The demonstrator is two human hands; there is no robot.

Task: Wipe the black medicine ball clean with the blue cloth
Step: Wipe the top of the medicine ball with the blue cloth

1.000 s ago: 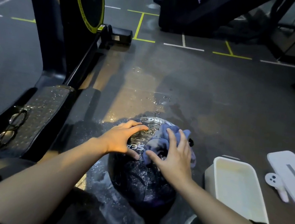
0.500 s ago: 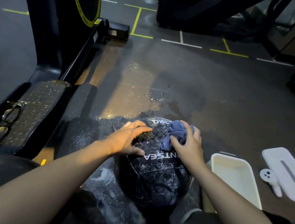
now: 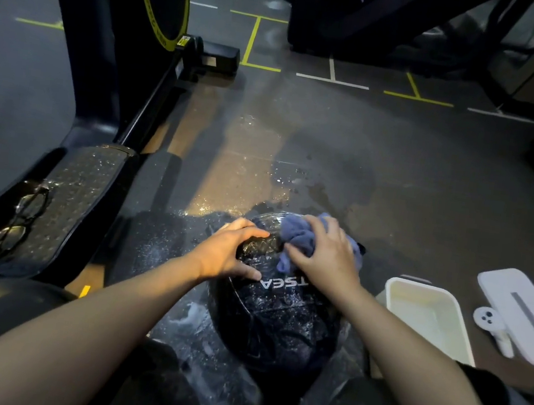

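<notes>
1. Black medicine ball [image 3: 275, 323] sits wet on the floor, between the person's knees.
2. Eyeglasses [image 3: 19, 217] lie on a machine footplate [image 3: 69, 200], well left of the ball.
3. Left hand [image 3: 230, 253] rests curved on the ball's upper left, grasping nothing.
4. Right hand [image 3: 326, 255] clutches the blue cloth [image 3: 298, 236] against the ball's top.
5. White tub [image 3: 425, 317] sits just right of the ball.

Dark grey gym floor [image 3: 382, 142], wet with scattered droplets near centre, marked with yellow and white tape lines [image 3: 332, 80] further back. Black exercise machine [image 3: 110, 51] with yellow-rimmed wheel at left, glasses [image 3: 19, 217] lying on its textured footplate. More dark equipment [image 3: 363, 20] at far back. Dim light, warm patch on floor.
</notes>
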